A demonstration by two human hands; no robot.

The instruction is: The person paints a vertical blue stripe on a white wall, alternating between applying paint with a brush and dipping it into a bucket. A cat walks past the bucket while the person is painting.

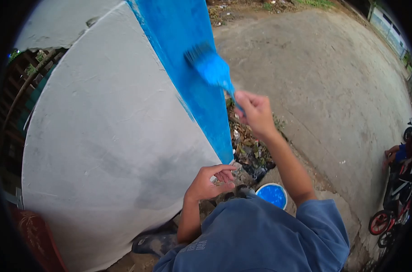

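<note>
My right hand (pixel 255 111) is closed round the handle of a wide paintbrush (pixel 212 68) coated in blue paint. Its dark bristles lie against the blue-painted strip (pixel 183 27) along the wall's edge, on the upper part. My left hand (pixel 210 182) hangs in front of my chest near the foot of that strip, fingers loosely curled and apart, holding nothing. To the left of the blue strip stretches the pale grey wall face (pixel 106 104), with a few blue smears along the border. A round tub of blue paint (pixel 272 196) stands on the ground beside my body, below my right forearm.
Dry leaves and litter (pixel 249 145) lie along the wall's base. Concrete ground (pixel 323 81) spreads to the right, where motorbikes (pixel 394 204) and part of a seated person (pixel 396 154) appear. A dark red object (pixel 38 235) is at lower left.
</note>
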